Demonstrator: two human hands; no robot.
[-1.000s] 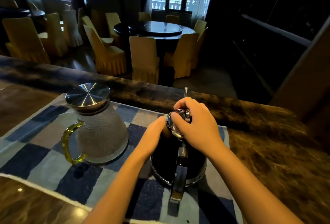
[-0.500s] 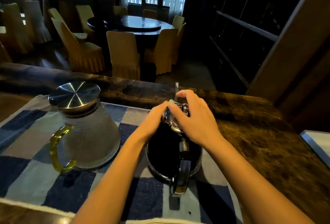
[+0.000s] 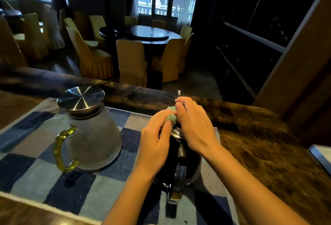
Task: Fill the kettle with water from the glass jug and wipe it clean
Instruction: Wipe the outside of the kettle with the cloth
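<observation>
While both hands meet over its top, the black kettle [image 3: 192,169] stands on a blue checked mat [image 3: 44,180] at the right end of it, its dark handle [image 3: 177,183] pointing toward the person and its thin spout [image 3: 178,93] rising beyond the fingers. The left hand [image 3: 155,140] curls its fingers round a small green cloth [image 3: 172,118], pressing it against the kettle's chrome lid [image 3: 176,133]. The right hand [image 3: 195,128] arches over the same spot, with its thumb and bent fingers touching the cloth from the other side. I cannot tell whether it pinches the cloth or something under it. Well to the left on the mat, apart from the kettle, stands the glass jug [image 3: 95,138], upright, with its steel lid [image 3: 81,98] on and its yellow-green handle [image 3: 60,149] facing left. The mat lies on a dark marbled counter [image 3: 259,144].
</observation>
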